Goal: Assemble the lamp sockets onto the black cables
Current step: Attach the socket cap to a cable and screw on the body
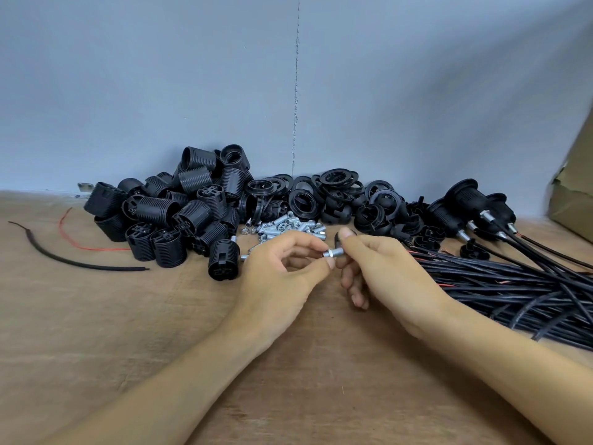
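Where the two hands meet above the wooden tabletop (96,332), a small threaded metal tube (333,252) with a nut on it is pinched from both ends. Behind the grip, a grey wall (192,91) is seen, and a cardboard box (574,200) is cut off far to its right. To the right of the grip and partly under the right forearm, a thick bundle of black cables (500,284) is spread across the table. Behind and left of the grip, a heap of ribbed black socket bodies (167,213) is piled against the wall. Directly behind the grip, black threaded rings (333,187) and dome-shaped socket caps (378,213) are heaped. Behind and right, several finished sockets (471,203) already fitted on cables are laid. The left hand (282,274) is closed on the nut end of the tube between thumb and forefinger. The right hand (385,274) is closed on the other end, with a small black part (338,237), hard to identify, held under its thumb. Far left of the grip, a loose cable offcut (64,261) and a red wire (80,245) are lying. Just behind the grip, a scatter of spare metal tubes (282,228) is found.
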The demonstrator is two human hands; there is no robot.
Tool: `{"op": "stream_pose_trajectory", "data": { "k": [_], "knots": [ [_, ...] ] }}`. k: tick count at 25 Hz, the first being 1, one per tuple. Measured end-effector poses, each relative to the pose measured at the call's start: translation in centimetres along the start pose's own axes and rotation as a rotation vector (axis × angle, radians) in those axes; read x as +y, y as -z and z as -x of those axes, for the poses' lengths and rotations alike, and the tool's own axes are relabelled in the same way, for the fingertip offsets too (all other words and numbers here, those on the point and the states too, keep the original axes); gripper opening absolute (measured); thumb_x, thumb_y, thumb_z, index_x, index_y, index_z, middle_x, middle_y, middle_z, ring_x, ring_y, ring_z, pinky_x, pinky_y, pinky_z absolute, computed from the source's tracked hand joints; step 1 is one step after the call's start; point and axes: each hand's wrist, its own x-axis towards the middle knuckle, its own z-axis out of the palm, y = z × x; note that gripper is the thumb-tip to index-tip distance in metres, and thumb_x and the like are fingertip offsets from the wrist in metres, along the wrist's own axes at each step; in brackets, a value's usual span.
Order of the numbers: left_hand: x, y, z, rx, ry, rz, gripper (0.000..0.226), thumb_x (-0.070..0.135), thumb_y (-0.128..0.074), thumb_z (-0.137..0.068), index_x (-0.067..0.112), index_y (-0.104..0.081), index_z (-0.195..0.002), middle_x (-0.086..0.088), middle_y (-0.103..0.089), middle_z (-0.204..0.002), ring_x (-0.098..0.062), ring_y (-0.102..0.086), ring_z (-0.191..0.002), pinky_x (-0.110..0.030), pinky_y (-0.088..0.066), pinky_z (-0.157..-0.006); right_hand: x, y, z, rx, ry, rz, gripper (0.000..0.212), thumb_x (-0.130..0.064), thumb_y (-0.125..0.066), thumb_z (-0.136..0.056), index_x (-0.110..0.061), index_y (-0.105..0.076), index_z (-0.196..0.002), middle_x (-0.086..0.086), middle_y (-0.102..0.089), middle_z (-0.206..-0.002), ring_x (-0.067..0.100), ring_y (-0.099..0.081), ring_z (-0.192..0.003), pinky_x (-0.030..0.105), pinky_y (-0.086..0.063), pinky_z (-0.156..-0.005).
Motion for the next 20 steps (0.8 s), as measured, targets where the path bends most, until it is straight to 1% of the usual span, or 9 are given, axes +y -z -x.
{"op": "stream_pose_trajectory", "data": {
  "k": [2, 3, 6, 8, 10, 11, 13, 16, 20],
  "knots": [
    [-0.1, 0.1, -0.1, 0.030, 0.029, 0.026, 0.018, 0.009, -0.081, -0.082, 0.025, -0.076, -0.087, 0.006, -0.076, -0.085, -0.007, -0.069, -0.077, -0.016, -0.053, -0.070, -0.4, 0.6, -0.5, 0.079, 0.022, 0.009, 0.051, -0.047, -0.040, -0.105, -0.010, -0.065, -0.082, 0.005, -0.064, -0.058, 0.020, -0.055, -0.043, 0.028, -0.041, -0.043],
    [-0.1, 0.1, -0.2, 0.045, 0.049, 0.040, 0.018, 0.010, -0.080, -0.082, 0.026, -0.076, -0.089, 0.007, -0.075, -0.086, -0.008, -0.069, -0.077, -0.017, -0.053, -0.069, -0.5, 1.0, -0.8, 0.138, 0.083, 0.072, 0.044, -0.044, -0.042, -0.105, -0.014, -0.066, -0.083, 0.003, -0.066, -0.061, 0.018, -0.057, -0.046, 0.029, -0.043, -0.046],
    [0.0, 0.0, -0.3, 0.070, 0.092, 0.045, 0.016, 0.011, -0.078, -0.084, 0.026, -0.079, -0.089, 0.009, -0.074, -0.081, -0.001, -0.064, -0.072, -0.015, -0.050, -0.065, -0.5, 2.2, -1.3, 0.292, 0.350, 0.524, 0.006, -0.029, -0.061, -0.097, -0.027, -0.066, -0.098, -0.008, -0.067, -0.088, 0.003, -0.060, -0.074, 0.027, -0.051, -0.072],
    [0.0, -0.2, -0.3, 0.065, 0.096, 0.021, 0.015, 0.012, -0.075, -0.087, 0.026, -0.079, -0.091, 0.011, -0.073, -0.081, 0.001, -0.061, -0.070, -0.015, -0.049, -0.067, -0.1, 2.3, -1.7, 0.179, 0.361, 0.887, 0.036, -0.029, -0.063, -0.096, -0.028, -0.058, -0.131, -0.004, -0.058, -0.126, 0.010, -0.052, -0.114, 0.032, -0.043, -0.101],
    [0.1, -0.4, -0.3, 0.055, 0.094, 0.014, 0.013, 0.015, -0.070, -0.093, 0.026, -0.077, -0.095, 0.011, -0.075, -0.087, -0.003, -0.066, -0.077, -0.021, -0.054, -0.073, 0.5, 1.9, -1.9, 0.075, 0.276, 1.079, 0.055, -0.037, -0.058, -0.098, -0.033, -0.040, -0.150, -0.004, -0.042, -0.149, 0.021, -0.035, -0.137, 0.041, -0.027, -0.112],
    [0.1, -0.5, -0.3, 0.048, 0.094, 0.024, 0.012, 0.015, -0.067, -0.096, 0.025, -0.075, -0.098, 0.011, -0.076, -0.091, -0.005, -0.069, -0.082, -0.024, -0.055, -0.076, 0.6, 1.7, -1.9, 0.047, 0.258, 1.093, 0.055, -0.039, -0.056, -0.099, -0.036, -0.038, -0.151, -0.006, -0.041, -0.151, 0.021, -0.033, -0.139, 0.042, -0.024, -0.113],
    [0.2, -0.5, -0.3, 0.022, 0.100, 0.057, 0.013, 0.013, -0.063, -0.099, 0.022, -0.071, -0.100, 0.009, -0.077, -0.092, -0.008, -0.073, -0.084, -0.023, -0.056, -0.074, 0.9, 1.6, -1.9, 0.059, 0.287, 1.015, 0.045, -0.038, -0.056, -0.099, -0.038, -0.047, -0.143, -0.009, -0.052, -0.142, 0.019, -0.042, -0.133, 0.041, -0.027, -0.110],
    [0.1, -0.4, -0.2, 0.001, 0.094, 0.072, 0.014, 0.009, -0.068, -0.095, 0.021, -0.071, -0.101, 0.003, -0.078, -0.087, -0.011, -0.075, -0.076, -0.017, -0.055, -0.065, 0.9, 1.8, -1.7, 0.145, 0.356, 0.831, 0.025, -0.028, -0.064, -0.096, -0.033, -0.063, -0.120, -0.007, -0.060, -0.115, 0.015, -0.057, -0.107, 0.037, -0.042, -0.100],
    [-0.1, -0.2, -0.2, 0.035, 0.102, 0.069, 0.010, 0.018, -0.079, -0.086, 0.021, -0.074, -0.095, 0.001, -0.076, -0.077, -0.011, -0.068, -0.058, -0.016, -0.050, -0.055, 0.9, 1.8, -1.7, 0.218, 0.429, 0.693, 0.019, -0.018, -0.068, -0.093, -0.028, -0.065, -0.110, -0.011, -0.059, -0.113, 0.008, -0.059, -0.101, 0.023, -0.047, -0.091]
  ]
}}
